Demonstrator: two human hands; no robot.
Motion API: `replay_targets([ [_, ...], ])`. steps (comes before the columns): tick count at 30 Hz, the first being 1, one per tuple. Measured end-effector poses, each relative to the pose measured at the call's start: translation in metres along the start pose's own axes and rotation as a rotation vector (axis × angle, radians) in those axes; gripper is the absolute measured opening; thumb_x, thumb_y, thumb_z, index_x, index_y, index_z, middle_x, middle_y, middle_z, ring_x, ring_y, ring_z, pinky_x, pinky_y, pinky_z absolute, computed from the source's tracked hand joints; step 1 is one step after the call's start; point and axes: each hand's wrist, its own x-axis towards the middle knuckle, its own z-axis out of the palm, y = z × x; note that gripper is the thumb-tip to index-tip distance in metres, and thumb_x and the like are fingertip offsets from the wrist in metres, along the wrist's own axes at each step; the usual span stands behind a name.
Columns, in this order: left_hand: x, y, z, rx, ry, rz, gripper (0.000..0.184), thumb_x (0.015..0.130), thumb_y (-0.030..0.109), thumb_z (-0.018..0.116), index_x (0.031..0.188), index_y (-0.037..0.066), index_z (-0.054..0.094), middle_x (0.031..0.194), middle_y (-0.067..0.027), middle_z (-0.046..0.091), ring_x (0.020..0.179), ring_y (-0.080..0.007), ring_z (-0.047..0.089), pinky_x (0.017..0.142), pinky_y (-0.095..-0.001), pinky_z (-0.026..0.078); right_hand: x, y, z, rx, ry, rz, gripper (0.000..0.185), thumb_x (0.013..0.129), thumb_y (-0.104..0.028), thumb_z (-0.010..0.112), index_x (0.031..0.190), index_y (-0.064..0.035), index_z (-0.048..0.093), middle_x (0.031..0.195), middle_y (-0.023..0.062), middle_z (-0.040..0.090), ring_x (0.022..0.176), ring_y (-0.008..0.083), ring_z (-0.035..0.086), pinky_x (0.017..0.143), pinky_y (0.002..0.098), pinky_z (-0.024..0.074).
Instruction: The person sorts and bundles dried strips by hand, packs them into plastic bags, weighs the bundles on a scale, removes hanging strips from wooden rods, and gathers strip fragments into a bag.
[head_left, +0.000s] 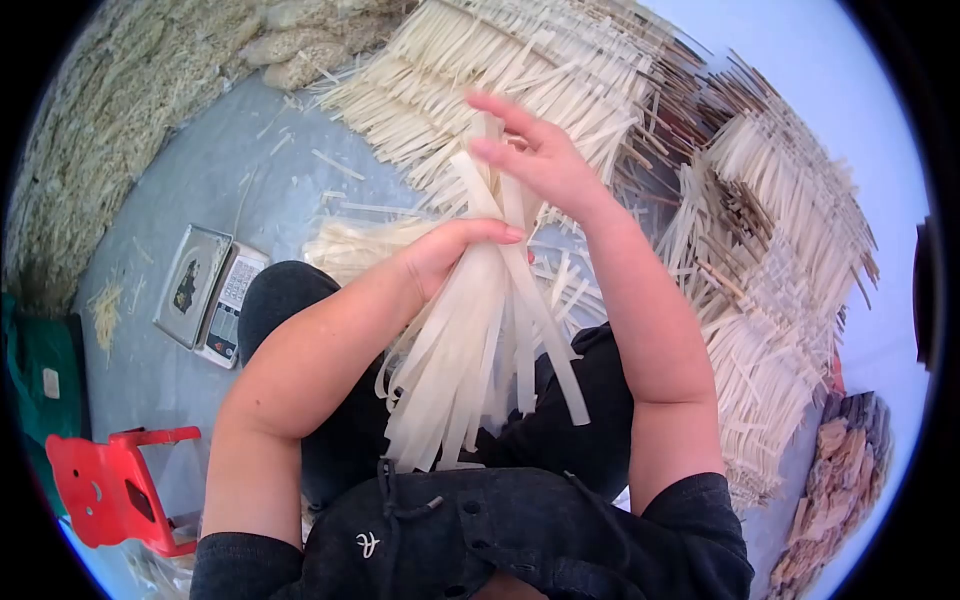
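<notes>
My left hand point(455, 250) is wrapped round the middle of a bundle of pale, flat, ribbon-like strips point(460, 340), its thumb lying across the front. The strips fan out below it over my lap, and a few cross at an angle near the thumb. My right hand point(540, 160), slightly blurred, is at the upper ends of the bundle with thumb and fingers stretched apart. Whether it touches the strips there I cannot tell. Behind the bundle lies a loose heap of similar strips point(350, 248) on the grey floor.
Large stacks of pale strips on thin sticks point(500, 70) spread ahead and to the right point(770, 350). At left stands a digital scale point(208, 290) with small dark pieces on its pan. A red chair point(115, 490) is at lower left. Bulky fibrous piles point(110, 130) line the upper left.
</notes>
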Motion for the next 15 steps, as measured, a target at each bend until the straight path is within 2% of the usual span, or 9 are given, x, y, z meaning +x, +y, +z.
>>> replay_targets([
  [3,0.001,0.001,0.008,-0.006,-0.002,0.06,0.05,0.08,0.021,0.067,0.122,-0.001,0.049,0.102,-0.0195,0.063,0.09,-0.0295,0.065,0.08,-0.0437,0.055,0.001,0.014,0.004,-0.097,0.062,-0.047,0.032,0.084,-0.026,0.072,0.112,-0.0109,0.067,0.121,0.0023,0.058,0.107,0.0149,0.055,0.094,0.0295,0.0427],
  [7,0.014,0.005,0.009,-0.091,-0.05,0.141,0.047,0.08,0.022,0.067,0.119,0.0,0.052,0.102,-0.0158,0.063,0.089,-0.0271,0.064,0.081,-0.0414,0.054,-0.004,0.008,0.003,-0.186,0.135,-0.142,0.033,0.081,-0.026,0.074,0.109,-0.0095,0.068,0.113,0.0027,0.06,0.103,0.0163,0.056,0.092,0.0301,0.0437],
  [9,0.021,0.006,0.007,-0.053,-0.072,0.139,0.045,0.08,0.02,0.068,0.118,0.0,0.053,0.102,-0.015,0.063,0.089,-0.0261,0.064,0.082,-0.0406,0.054,-0.004,0.0,0.008,-0.146,0.161,-0.106,0.036,0.075,-0.034,0.074,0.104,-0.0131,0.07,0.11,0.0073,0.062,0.105,0.0251,0.059,0.092,0.0348,0.0462],
  [11,0.025,0.011,0.008,-0.013,-0.09,0.141,0.043,0.08,0.019,0.068,0.117,-0.001,0.054,0.102,-0.0141,0.062,0.089,-0.0251,0.064,0.082,-0.0398,0.054,-0.002,0.002,0.006,-0.18,0.215,-0.151,0.034,0.074,-0.032,0.074,0.102,-0.0127,0.07,0.112,0.0081,0.061,0.105,0.0251,0.059,0.092,0.0348,0.0462],
  [13,0.023,0.021,0.02,0.357,0.06,0.195,0.041,0.08,0.014,0.068,0.115,-0.001,0.055,0.103,-0.0143,0.062,0.09,-0.0241,0.064,0.081,-0.039,0.054,0.003,0.009,0.002,-0.216,0.268,-0.199,0.032,0.073,-0.029,0.074,0.1,-0.0123,0.07,0.113,0.0088,0.061,0.106,0.025,0.059,0.092,0.0349,0.0462],
  [15,0.023,0.022,0.022,0.325,0.061,0.199,0.041,0.079,0.013,0.068,0.116,-0.002,0.055,0.102,-0.0143,0.062,0.09,-0.024,0.064,0.081,-0.0386,0.054,0.005,0.018,-0.001,-0.156,0.195,-0.272,0.035,0.072,-0.029,0.074,0.103,-0.0135,0.069,0.122,0.0114,0.056,0.112,0.0278,0.056,0.094,0.037,0.0447],
])
